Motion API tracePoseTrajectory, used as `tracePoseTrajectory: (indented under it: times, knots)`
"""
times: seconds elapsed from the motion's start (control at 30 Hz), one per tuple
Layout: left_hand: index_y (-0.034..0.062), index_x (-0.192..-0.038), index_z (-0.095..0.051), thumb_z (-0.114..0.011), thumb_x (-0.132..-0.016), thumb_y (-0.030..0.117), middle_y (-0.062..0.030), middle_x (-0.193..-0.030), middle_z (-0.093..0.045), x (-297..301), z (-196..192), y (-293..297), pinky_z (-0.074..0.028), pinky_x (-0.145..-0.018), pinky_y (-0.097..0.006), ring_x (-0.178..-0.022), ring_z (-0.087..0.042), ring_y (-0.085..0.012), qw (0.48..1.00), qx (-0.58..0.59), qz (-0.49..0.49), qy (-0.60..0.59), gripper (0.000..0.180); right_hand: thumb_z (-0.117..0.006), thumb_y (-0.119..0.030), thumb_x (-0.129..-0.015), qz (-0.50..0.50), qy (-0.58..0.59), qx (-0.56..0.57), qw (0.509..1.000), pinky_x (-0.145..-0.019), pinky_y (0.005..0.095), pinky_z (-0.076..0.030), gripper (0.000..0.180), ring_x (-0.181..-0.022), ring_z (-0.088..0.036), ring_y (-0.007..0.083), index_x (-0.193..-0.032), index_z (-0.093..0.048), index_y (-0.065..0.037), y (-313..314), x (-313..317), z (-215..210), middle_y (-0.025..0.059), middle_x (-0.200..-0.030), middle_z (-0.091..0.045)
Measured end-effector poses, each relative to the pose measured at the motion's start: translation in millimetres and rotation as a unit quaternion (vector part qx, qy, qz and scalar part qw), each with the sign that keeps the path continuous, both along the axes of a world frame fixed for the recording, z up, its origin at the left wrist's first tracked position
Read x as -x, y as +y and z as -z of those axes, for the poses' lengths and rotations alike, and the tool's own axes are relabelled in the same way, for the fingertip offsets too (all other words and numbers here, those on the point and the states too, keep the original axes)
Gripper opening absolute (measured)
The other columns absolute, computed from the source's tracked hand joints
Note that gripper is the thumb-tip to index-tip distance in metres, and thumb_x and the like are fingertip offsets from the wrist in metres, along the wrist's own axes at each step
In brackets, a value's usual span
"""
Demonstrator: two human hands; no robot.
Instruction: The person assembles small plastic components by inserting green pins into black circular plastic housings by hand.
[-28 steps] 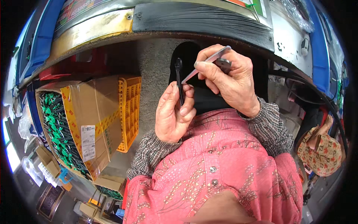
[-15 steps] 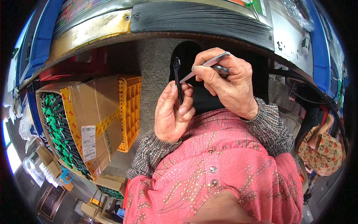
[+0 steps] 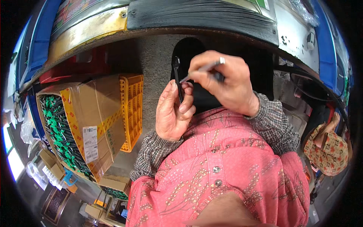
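Note:
Between the fingertips of my left hand [image 3: 172, 113], a slim black stick-like part [image 3: 177, 73] with a small head is pinched upright. My right hand [image 3: 228, 81] grips a narrow silver metal tool [image 3: 206, 68]. The tool's tip meets the side of the black part, just above my left fingertips. Motion blurs the tool and my right fingers, and its exact kind does not show. Both hands are held over my dark-clothed lap, below the bench edge [image 3: 200, 17].
To the left, an open cardboard box [image 3: 102, 109] holds many black and green parts [image 3: 62, 132]. Beside it stands a yellow plastic crate [image 3: 131, 113]. Blue bins [image 3: 327, 53] flank the bench. At the right, another person's arm [image 3: 328, 130] shows beside patterned cloth [image 3: 327, 153].
My right hand has turned, tilting the silver tool and blurring it. My left hand has shifted slightly down-left with the black part still pinched. The whole view has moved a little.

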State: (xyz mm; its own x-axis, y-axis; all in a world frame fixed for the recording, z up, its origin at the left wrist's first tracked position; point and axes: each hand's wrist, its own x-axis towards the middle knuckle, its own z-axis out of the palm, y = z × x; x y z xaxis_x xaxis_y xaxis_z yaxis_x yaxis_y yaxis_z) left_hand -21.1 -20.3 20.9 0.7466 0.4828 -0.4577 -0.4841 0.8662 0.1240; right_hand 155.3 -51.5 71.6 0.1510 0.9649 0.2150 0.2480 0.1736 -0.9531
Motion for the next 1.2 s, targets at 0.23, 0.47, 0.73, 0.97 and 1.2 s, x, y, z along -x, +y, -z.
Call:
tracePoseTrajectory:
  times: [0.23,0.47,0.73,0.97,1.2]
  knots:
    - [0.0023,-0.104,-0.051,-0.045,-0.098,0.019,-0.0078,-0.090,-0.055,0,-5,1,-0.033,-0.044,-0.019,-0.054,-0.041,-0.0058,1.000,-0.007,-0.009,-0.016,0.019,-0.066,-0.012,-0.065,-0.036,-0.226,-0.237,0.944,-0.047,0.0278,-0.046,0.030,-0.059,-0.060,0.0179,-0.093,-0.062,0.000,-17,15,22,0.0123,-0.089,-0.062]
    - [0.0025,-0.103,-0.051,-0.045,-0.098,0.020,-0.0066,-0.092,-0.051,-4,-3,-1,-0.041,-0.047,-0.018,-0.059,-0.047,-0.0059,0.997,-0.030,-0.034,0.067,0.018,-0.063,-0.013,-0.064,-0.027,-0.315,-0.292,0.903,-0.044,0.0253,-0.041,0.026,-0.052,-0.053,0.0123,-0.088,-0.064,-0.002,-22,30,29,0.0075,-0.083,-0.057]
    - [0.0028,-0.102,-0.050,-0.043,-0.099,0.022,-0.0067,-0.092,-0.051,0,-4,0,-0.037,-0.043,-0.016,-0.054,-0.042,-0.0036,0.998,-0.059,-0.013,0.034,0.021,-0.064,-0.010,-0.065,-0.034,-0.261,-0.246,0.933,-0.043,0.0262,-0.041,0.026,-0.052,-0.054,0.0137,-0.089,-0.064,-0.002,-21,24,18,0.0098,-0.086,-0.059]
    - [0.0027,-0.102,-0.050,-0.043,-0.100,0.021,-0.0062,-0.091,-0.053,0,-5,3,-0.032,-0.043,-0.017,-0.053,-0.040,-0.0044,0.999,-0.042,0.000,0.016,0.020,-0.066,-0.004,-0.072,-0.045,-0.178,-0.163,0.969,-0.055,0.0269,-0.054,0.021,-0.066,-0.067,0.0207,-0.092,-0.062,0.001,-19,9,-3,0.0123,-0.084,-0.062]
    - [0.0020,-0.105,-0.050,-0.042,-0.100,0.021,-0.0068,-0.091,-0.053,1,-2,4,-0.032,-0.044,-0.018,-0.054,-0.040,-0.0056,1.000,0.009,0.002,-0.017,0.021,-0.071,-0.003,-0.073,0.047,-0.170,-0.167,0.970,-0.056,0.0305,-0.052,0.020,-0.070,-0.064,0.0252,-0.091,-0.063,0.001,-15,-2,-13,0.0111,-0.080,-0.063]
